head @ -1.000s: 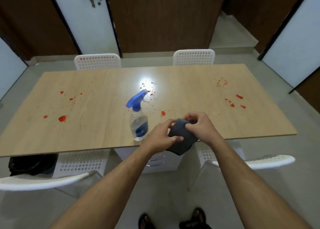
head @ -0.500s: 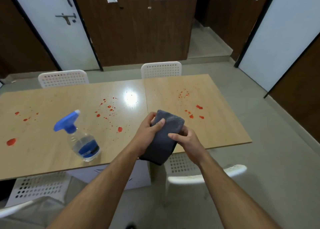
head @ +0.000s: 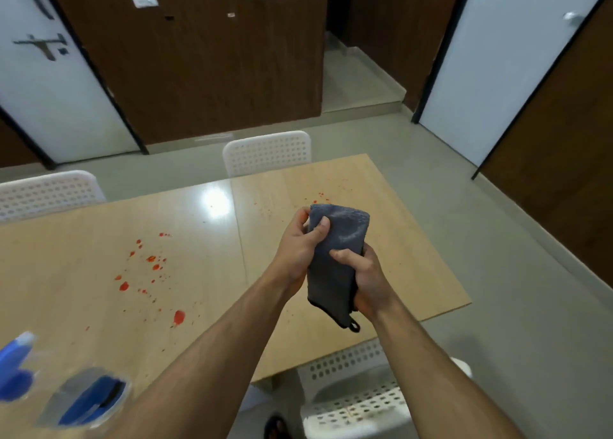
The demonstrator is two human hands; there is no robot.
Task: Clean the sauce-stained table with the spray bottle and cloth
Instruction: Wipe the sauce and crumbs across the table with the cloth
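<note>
Between the fingers: grey cloth [head: 336, 259], folded, above the table [head: 398, 272].
Left hand [head: 298, 249]: thumb pinches its top.
Right hand [head: 368, 279]: fingers curled round its lower half.
Sauce stains [head: 149, 269]: left of fingers.
Spray bottle [head: 66, 392]: blurred, far left.
Advice: likely fold flat before wiping.

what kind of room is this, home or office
Likely a dining or break room, though home or office cannot be settled. A long wooden table spattered with red sauce has white perforated chairs around it, wood-panelled walls and white doors behind, with a counter beyond.
</note>
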